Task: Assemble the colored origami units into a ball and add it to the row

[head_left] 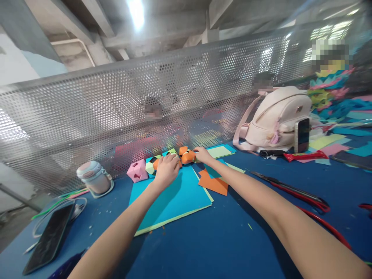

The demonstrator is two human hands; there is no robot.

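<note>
In the head view, a row of folded paper balls stands along the back edge of a blue paper stack [171, 197]. My left hand [167, 170] curls over a multicoloured paper ball [172, 152] in the row, hiding much of it. My right hand [202, 155] has its fingers closed against the right side of an orange paper ball [188, 156]; its fingertips are partly hidden. Left of my left hand sit a pink paper ball [137, 171] and a pale green and orange paper ball [150, 166]. Orange paper pieces [213, 184] lie under my right forearm.
A perforated metal screen [116, 116] rises behind the blue table [232, 240]. On the left are a lidded cup [97, 182] and a phone [50, 236]. To the right stand a backpack [279, 120] and a phone [302, 135], with a utility knife [287, 188] and scissors [325, 226] nearer.
</note>
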